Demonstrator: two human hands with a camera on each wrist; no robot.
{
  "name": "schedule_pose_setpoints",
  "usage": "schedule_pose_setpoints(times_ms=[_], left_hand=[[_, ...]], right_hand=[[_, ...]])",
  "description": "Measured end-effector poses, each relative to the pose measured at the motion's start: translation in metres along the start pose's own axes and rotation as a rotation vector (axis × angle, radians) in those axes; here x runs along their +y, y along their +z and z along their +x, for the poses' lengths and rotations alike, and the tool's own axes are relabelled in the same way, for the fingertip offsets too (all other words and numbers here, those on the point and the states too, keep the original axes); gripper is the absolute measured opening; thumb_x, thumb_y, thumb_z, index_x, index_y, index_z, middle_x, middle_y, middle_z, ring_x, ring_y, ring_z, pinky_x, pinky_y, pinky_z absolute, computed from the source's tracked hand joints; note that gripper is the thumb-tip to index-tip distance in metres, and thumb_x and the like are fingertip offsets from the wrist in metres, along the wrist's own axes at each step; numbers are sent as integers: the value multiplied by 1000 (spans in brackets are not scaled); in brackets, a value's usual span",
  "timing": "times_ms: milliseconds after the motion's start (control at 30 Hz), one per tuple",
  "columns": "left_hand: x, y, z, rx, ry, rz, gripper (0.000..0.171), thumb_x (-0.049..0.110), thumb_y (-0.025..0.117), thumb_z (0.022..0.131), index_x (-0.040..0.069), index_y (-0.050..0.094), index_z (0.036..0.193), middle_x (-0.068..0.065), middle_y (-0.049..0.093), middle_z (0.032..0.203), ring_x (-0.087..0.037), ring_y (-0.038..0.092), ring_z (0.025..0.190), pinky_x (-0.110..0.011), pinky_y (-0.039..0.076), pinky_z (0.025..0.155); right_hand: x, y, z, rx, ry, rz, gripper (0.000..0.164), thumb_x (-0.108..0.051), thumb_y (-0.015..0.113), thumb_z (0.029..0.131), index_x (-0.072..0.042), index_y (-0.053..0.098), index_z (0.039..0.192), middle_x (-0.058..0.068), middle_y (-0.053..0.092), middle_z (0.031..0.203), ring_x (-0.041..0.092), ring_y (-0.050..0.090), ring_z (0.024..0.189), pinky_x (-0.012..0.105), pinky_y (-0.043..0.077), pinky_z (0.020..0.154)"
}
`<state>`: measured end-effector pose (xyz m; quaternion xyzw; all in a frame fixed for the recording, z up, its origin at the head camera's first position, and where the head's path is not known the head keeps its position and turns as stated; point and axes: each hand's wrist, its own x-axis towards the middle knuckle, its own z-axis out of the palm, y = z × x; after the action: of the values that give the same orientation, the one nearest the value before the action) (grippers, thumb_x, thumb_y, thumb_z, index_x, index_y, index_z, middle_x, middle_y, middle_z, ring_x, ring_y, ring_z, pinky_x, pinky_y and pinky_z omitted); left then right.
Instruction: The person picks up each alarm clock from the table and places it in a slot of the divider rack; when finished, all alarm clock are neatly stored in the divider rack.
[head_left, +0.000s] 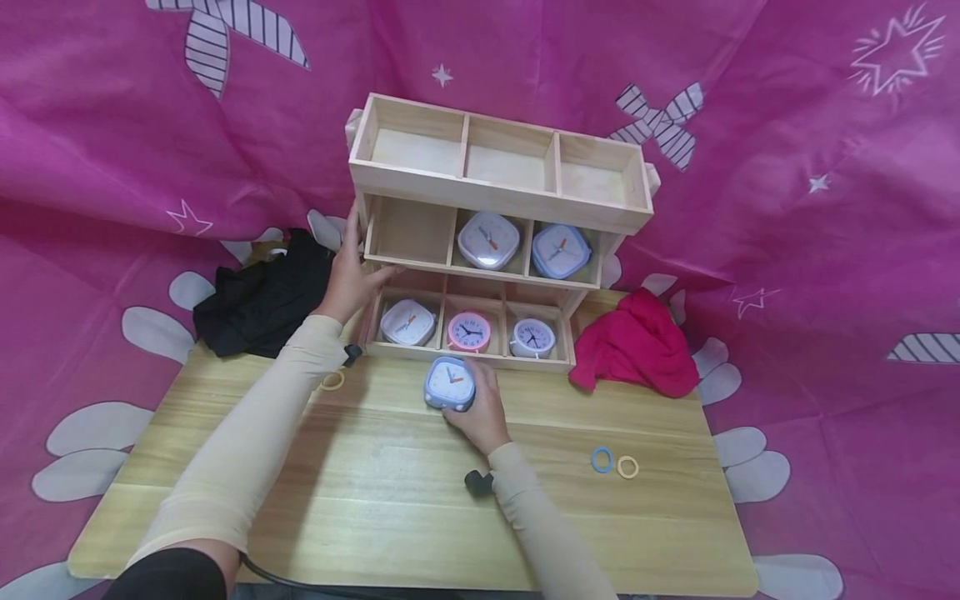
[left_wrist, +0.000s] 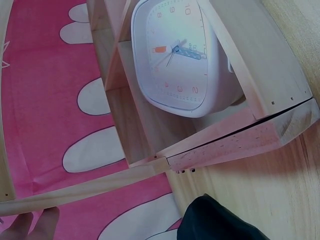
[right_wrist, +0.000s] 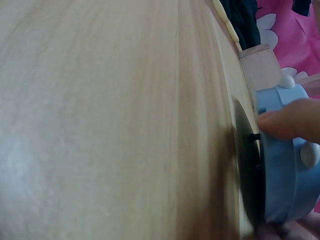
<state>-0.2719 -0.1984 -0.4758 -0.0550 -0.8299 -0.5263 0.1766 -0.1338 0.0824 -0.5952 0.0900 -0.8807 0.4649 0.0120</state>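
My right hand (head_left: pixel 483 412) grips a light-blue alarm clock (head_left: pixel 449 383) by its right side, just in front of the wooden shelf (head_left: pixel 498 185). In the right wrist view, the thumb presses the edge of this blue clock (right_wrist: pixel 280 155), whose face is turned away. My left hand (head_left: pixel 351 279) holds the shelf's left side, thumb across the front and fingers up along the upright. Its fingertips (left_wrist: pixel 45 222) show against a wooden bar in the left wrist view. A white clock (head_left: pixel 408 322), a pink clock (head_left: pixel 469 332) and a round white clock (head_left: pixel 533 338) fill the bottom tier.
On the middle tier sit a white clock (head_left: pixel 489 240) and a blue clock (head_left: pixel 561 251). Black cloth (head_left: pixel 262 292) lies left of the shelf, red cloth (head_left: pixel 637 346) right. A blue ring (head_left: pixel 602 447) and yellow rings (head_left: pixel 627 456) lie on the table (head_left: pixel 360 500).
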Motion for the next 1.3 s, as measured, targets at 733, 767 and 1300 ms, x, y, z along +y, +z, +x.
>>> schedule_pose_setpoints(times_ms=[733,767,1300], left_hand=[[-2,1,1,-1,-1,-23,129,7,91,84,41,2,172,-15,25,177,-39,36,158,-61,39,125],[-2,0,1,0,-1,-23,129,7,91,84,41,2,172,-15,25,177,-39,36,157,-61,39,125],[-3,-1,1,4,30,-1,125,-4,84,85,33,3,173,-16,24,177,-40,34,158,-61,36,127]], right_hand=[[-71,-39,13,-21,-182,-36,76,-32,101,68,-14,66,133,6,65,139,29,59,133,51,50,113],[-80,-41,19,9,-218,-27,75,-30,101,67,-13,66,131,7,65,139,29,58,134,51,49,115],[-168,-56,144,265,-387,-229,64,-42,98,71,-13,64,116,8,68,131,30,59,129,43,46,116]])
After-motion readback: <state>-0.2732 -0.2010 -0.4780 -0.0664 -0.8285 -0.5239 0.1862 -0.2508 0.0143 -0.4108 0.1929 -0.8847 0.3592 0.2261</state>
